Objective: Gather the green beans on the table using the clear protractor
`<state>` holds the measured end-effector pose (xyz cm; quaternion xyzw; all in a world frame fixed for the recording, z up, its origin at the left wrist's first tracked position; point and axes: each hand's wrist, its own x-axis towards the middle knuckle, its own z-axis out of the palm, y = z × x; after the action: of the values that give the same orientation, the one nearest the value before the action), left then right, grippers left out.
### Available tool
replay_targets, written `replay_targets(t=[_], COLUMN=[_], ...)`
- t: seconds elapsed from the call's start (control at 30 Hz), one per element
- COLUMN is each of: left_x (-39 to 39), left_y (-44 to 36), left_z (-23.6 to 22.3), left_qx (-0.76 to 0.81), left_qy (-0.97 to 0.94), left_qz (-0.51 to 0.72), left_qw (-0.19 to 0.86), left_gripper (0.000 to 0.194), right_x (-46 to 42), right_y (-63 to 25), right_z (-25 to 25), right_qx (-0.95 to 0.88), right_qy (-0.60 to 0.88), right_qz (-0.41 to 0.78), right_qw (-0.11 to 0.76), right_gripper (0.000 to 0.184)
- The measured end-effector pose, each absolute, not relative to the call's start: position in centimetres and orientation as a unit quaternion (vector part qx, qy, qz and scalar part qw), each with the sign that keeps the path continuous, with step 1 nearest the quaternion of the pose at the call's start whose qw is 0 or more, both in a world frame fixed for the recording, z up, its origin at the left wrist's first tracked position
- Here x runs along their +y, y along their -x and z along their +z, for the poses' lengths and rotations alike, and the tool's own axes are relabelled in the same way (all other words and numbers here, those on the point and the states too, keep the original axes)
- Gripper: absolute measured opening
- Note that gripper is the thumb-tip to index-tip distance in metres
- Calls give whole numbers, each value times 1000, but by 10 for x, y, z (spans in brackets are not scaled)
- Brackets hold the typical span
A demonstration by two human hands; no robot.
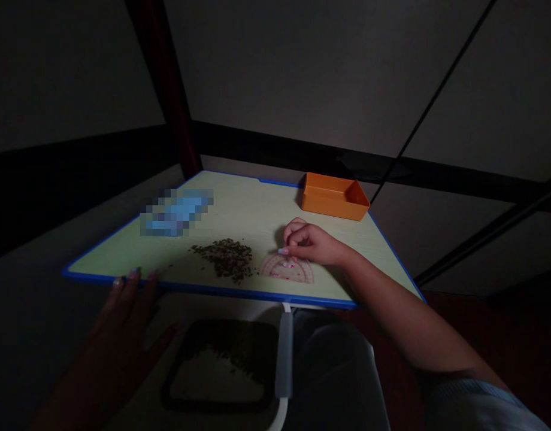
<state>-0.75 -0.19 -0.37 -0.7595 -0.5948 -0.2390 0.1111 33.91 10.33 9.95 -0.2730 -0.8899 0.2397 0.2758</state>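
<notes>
While the right hand (314, 242) is poised over the far side of the protractor (287, 273), its thumb and fingers are drawn together in a pinch; whether anything sits between the fingertips cannot be told. The protractor lies flat on the counter (230, 197), near the blue front edge, its curved side away from the person and its straight side toward them. Just left of it, a loose heap of small dark bits (233, 257) spreads over the pale top, with a few strays out to the left.

At the near left edge of the counter, the left hand (123, 335) is open, palm down, fingers spread with their tips at the blue edge and the thumb well apart.

An orange box (333, 206), open at the top, stands at the far right corner. Toward the far left lies a blue thing (181, 212), too blurred to name. Below the front edge, in dim light, show a dark-rimmed shape (221, 407) and, to its right, a white bar with a grey sleeve (283, 356).
</notes>
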Motion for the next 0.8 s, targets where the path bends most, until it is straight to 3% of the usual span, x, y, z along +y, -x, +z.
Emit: replay_targets(t=[0.6,0.8], left_x=[-1,1], left_y=[12,11], left_z=[-5,-5], left_qx=[-611,-611], left_qy=[756,755], left_qz=[-205,-212], left_qw=[114,106], left_gripper=[80,79], right_x=[113,117], right_y=[-345,-349], right_z=[91,91], right_qx=[-903,-888], right_qy=[320,326], right_qz=[134,139], right_qw=[252,293], right_gripper=[30,31])
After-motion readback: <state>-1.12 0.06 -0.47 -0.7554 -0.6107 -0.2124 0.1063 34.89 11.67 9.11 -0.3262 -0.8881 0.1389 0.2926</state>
